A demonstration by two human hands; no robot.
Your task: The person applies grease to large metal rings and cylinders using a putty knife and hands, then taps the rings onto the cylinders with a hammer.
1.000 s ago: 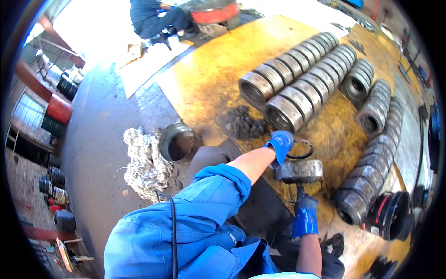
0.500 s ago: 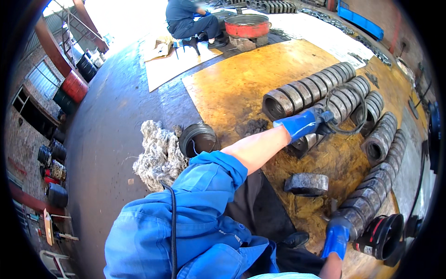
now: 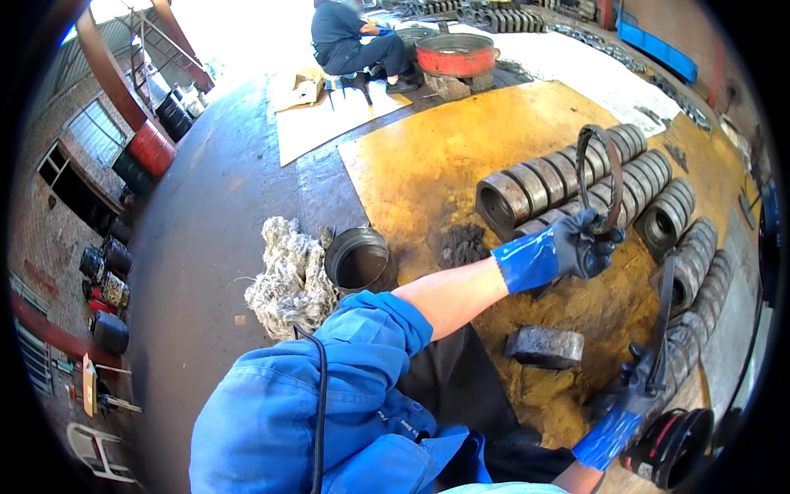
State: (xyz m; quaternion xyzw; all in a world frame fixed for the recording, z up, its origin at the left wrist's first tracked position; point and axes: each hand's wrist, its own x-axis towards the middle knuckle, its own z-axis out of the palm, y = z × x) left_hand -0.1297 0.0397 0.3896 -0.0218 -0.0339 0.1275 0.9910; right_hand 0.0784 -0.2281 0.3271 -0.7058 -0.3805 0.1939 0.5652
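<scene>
My left hand, in a blue and black glove, is shut on a thin dark metal ring and holds it upright in front of the rows of metal sleeves. My right hand, gloved the same way, grips a long dark flat bar that points up past the sleeves on the right. A short grey metal ring block lies on the yellow board between my two hands.
A dark open sleeve stands beside a heap of white rags, with a dark grease pile nearby. More sleeves line the right side. A red and black round object lies bottom right. Another person sits by a red basin.
My left hand left the grey block, reached to the sleeve rows and now holds the thin ring raised. My right hand dropped toward the lower right and now holds the bar upright.
</scene>
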